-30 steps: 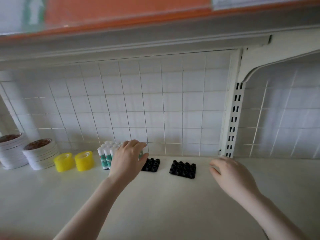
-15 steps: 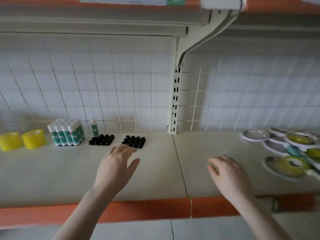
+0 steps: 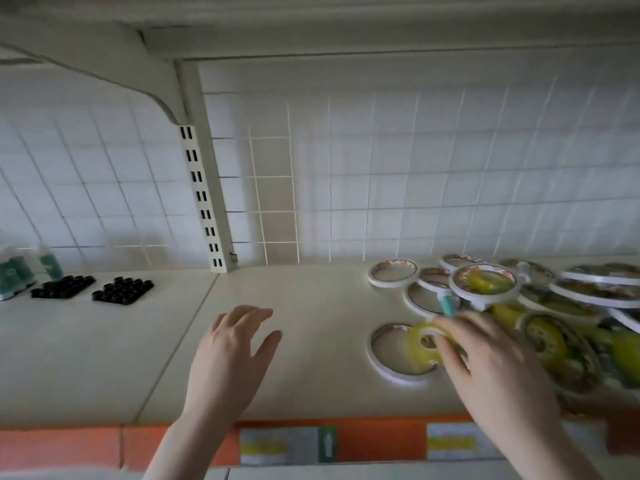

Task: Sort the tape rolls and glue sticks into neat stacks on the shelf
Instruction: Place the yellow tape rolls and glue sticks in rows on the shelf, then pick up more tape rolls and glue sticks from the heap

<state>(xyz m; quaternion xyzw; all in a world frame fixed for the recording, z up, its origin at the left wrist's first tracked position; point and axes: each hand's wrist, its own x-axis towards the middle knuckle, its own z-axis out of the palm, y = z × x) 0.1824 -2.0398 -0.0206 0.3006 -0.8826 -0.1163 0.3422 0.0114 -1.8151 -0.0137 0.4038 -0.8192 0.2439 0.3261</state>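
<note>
Here the right hand (image 3: 491,355) is laid with curled fingers on a yellow tape roll (image 3: 423,347) at four o'clock, atop the jumbled pile (image 3: 519,296); a firm grasp is judged next. The left hand (image 3: 232,351) is held slack, empty, at six o'clock.

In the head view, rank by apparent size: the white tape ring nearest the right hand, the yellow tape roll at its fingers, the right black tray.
1. White tape ring, largest.
2. Yellow tape roll and black tray: look alike; the tray sits farther back, so unranked.
</note>
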